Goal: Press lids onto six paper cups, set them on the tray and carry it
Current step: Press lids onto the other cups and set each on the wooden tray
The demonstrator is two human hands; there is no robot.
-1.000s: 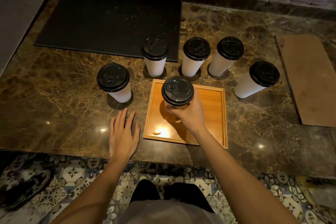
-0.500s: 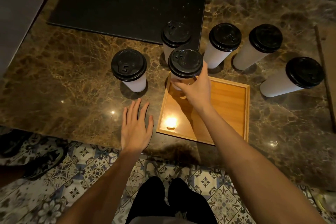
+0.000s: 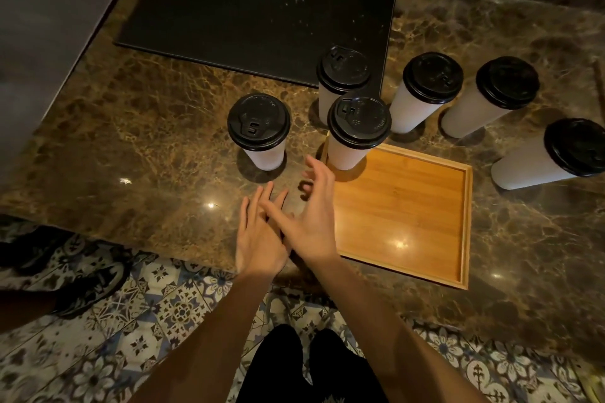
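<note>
Step in hand: loading lidded cups onto the tray, one done by my reading; five wait on the counter.
Doing it well: judged from the layout, take the nearest cup low on its paper wall, not by the lid, keep it upright, and set it flat beside the first so room remains for six.
Cup on tray: white paper cup with a black plastic lid (image 3: 355, 131) stands upright in the far left corner of the shallow square bamboo tray (image 3: 425, 222), lid seated evenly as far as I can tell.
Next cup: a like white paper cup (image 3: 260, 131) stands on the counter just left of the tray, nearest the hands.
Other cups: one (image 3: 340, 75) just behind the tray cup; three more (the nearest at (image 3: 422, 91)) in a line to the far right, all lidded.
Right hand (image 3: 311, 222): empty, fingers spread and slightly curled, near the tray's left edge.
Left hand (image 3: 258, 239): empty, flat, fingers close together, partly under the right.
Surroundings: brown marble counter (image 3: 131, 141); black rectangular mat (image 3: 262, 10) at the far side.
</note>
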